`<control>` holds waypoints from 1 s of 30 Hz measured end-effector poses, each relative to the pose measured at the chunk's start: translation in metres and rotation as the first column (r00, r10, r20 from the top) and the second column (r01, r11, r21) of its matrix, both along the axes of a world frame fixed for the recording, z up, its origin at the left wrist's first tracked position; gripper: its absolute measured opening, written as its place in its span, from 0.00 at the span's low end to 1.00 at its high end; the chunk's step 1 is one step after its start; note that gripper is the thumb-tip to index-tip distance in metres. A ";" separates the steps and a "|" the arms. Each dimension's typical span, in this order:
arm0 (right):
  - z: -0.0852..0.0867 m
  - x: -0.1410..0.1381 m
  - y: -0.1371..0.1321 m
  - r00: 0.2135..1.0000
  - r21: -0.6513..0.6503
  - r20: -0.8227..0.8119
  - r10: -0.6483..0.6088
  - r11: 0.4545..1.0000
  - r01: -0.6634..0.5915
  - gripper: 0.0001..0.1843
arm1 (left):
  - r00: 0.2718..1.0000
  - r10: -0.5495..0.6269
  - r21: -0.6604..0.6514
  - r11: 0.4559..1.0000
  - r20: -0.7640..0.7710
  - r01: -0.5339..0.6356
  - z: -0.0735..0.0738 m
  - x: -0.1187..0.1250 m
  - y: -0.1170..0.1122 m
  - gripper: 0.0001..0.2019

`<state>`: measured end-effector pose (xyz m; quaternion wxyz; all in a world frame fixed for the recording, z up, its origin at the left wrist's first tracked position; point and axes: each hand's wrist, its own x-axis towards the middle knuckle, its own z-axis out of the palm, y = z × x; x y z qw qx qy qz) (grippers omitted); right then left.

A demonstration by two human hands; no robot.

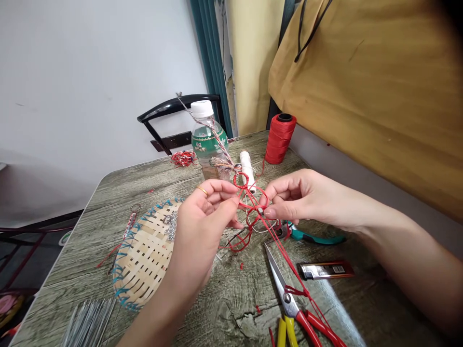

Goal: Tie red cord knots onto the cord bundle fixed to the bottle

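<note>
Red cord (251, 196), thin and looped

Left hand (200, 219): slim gold-coloured ring (202, 191) round one finger, narrow band | left forearm (164, 299): bare | right hand (309, 197): visible fingers and wrist bare | right forearm (408, 243): bare to the edge of view

Left hand (204, 214) at nine o'clock and right hand (298, 197) at three pinch red cord (266, 223); out from it, a bottle (207, 149) stands at eleven, a red spool (280, 140) at one; a lighter (326, 270) lies at four; scissors (288, 301) at five; a basket (144, 260) at eight.
</note>
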<state>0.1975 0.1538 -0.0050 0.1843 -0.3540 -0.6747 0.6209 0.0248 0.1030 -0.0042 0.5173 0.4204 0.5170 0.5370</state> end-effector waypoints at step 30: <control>-0.004 -0.006 0.003 0.993 0.068 -0.027 -0.111 0.991 0.113 0.09 | 0.991 -0.134 -0.156 0.978 0.018 0.135 -0.005 0.003 0.003 0.07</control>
